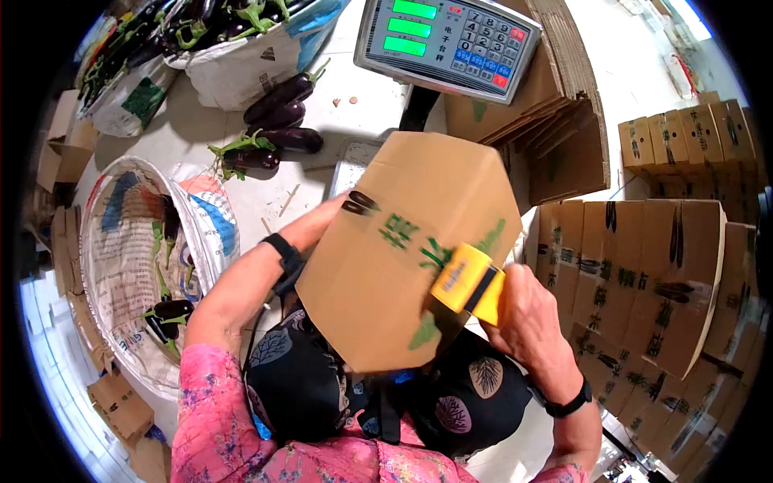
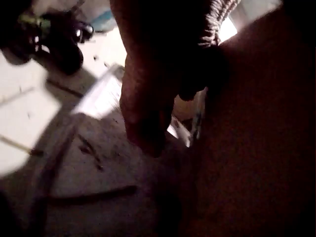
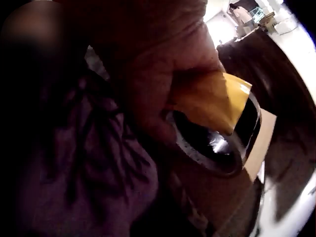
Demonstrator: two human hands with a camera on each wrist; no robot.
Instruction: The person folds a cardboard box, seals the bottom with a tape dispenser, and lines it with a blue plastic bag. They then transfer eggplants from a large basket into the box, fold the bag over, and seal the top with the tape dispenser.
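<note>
A closed cardboard box (image 1: 378,282) with green lettering and printed eggplants stands tilted above the person's lap. The left hand (image 2: 148,94) is at the box's far left side, mostly behind it in the head view. Its dark outline beside the cardboard in the left wrist view leaves me unable to tell how the fingers lie. A yellow tape dispenser (image 1: 469,283) is gripped in the right hand (image 1: 525,314), right at the box's lower right side. In the right wrist view, a round tape roll (image 3: 212,153) shows under the yellow cover.
Several loose eggplants (image 1: 278,121) lie on the floor near a full sack (image 1: 241,76). An open woven bag (image 1: 97,266) stands left. A digital scale display (image 1: 447,48) rises in front, beside flat cardboard (image 1: 568,153). Printed cartons (image 1: 636,282) are stacked at right.
</note>
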